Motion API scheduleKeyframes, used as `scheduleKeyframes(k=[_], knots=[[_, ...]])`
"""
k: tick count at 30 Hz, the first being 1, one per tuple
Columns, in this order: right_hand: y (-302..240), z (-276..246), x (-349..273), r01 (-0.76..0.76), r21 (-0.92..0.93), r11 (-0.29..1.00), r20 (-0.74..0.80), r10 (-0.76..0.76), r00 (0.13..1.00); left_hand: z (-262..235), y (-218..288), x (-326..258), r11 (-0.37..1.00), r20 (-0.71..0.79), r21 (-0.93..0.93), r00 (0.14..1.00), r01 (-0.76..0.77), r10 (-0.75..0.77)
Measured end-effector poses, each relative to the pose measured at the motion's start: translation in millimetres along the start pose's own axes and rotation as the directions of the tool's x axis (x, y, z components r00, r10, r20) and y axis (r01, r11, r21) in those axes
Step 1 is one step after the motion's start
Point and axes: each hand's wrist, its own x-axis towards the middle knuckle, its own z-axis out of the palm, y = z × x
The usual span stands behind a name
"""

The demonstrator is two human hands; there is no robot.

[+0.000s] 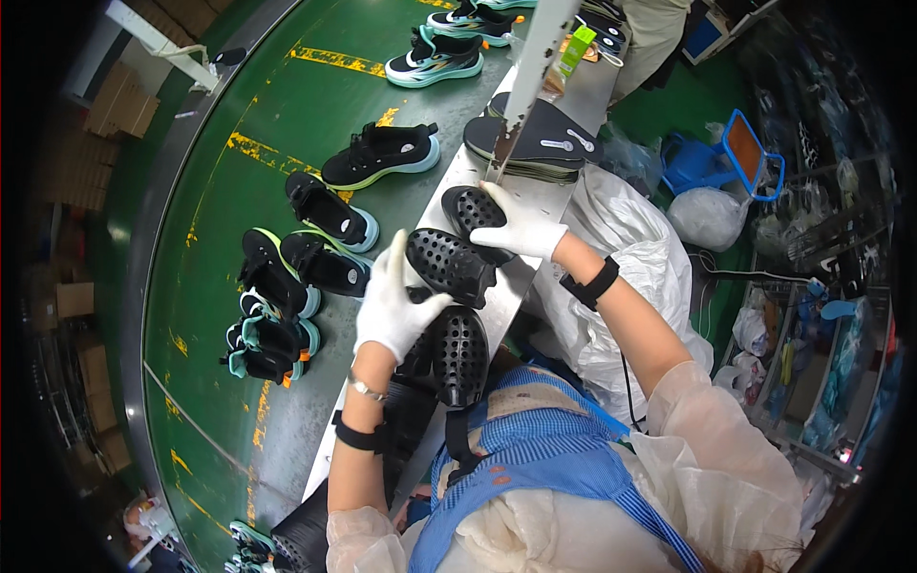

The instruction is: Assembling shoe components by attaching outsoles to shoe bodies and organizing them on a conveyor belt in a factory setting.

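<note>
My left hand (390,310), in a white glove, has its thumb and fingers spread beside a black perforated plastic shoe tree (445,264). The thumb reaches along that shoe tree's near edge; whether it presses on it I cannot tell. Gloved in white too, my right hand (523,229) is closed round another shoe tree (470,212), thumb across its top and fingers along its right edge. Nearer my body, a further shoe tree (459,355) lies on the metal ledge (521,272), with one more partly hidden under my left hand.
Black insoles (530,143) lie stacked on the ledge past my right hand. A rusty white post (531,81) rises beside them. Left of the ledge, a green conveyor belt (215,229) carries several black sneakers (380,155). A white plastic sack (626,258) bulges at the right.
</note>
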Motion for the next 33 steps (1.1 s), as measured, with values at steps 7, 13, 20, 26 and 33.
scheduleKeyframes(k=[7, 13, 20, 26, 33], knots=[[-14.4, -11.8, 8.4, 0.125, 0.001, 0.992, 0.033, -0.125, 0.992, 19.8, 27.0, 16.9, 0.999, 0.007, 0.032, 1.000, -0.022, 0.022], [13.5, -17.9, 21.4, 0.114, -0.010, 0.993, 0.064, -0.113, 0.992, 26.5, 29.5, 17.1, 0.980, 0.037, 0.197, 0.999, -0.004, -0.003], [33.2, -9.2, 13.0, 0.142, 0.135, 0.981, 0.027, -0.147, 0.989, -6.3, 21.4, -51.8, 0.989, -0.208, 0.101, 0.974, 0.110, -0.087], [54.2, -32.8, 13.3, 0.145, 0.139, 0.980, -0.038, -0.141, 0.989, -46.2, -0.8, -192.7, 0.873, -0.424, -0.038, 0.783, 0.487, -0.455], [-18.2, -35.5, -57.0, 0.218, -0.109, 0.970, -0.286, -0.240, 0.928, -22.6, -58.1, -334.3, 0.549, -0.609, -0.031, 0.420, 0.835, -0.673]])
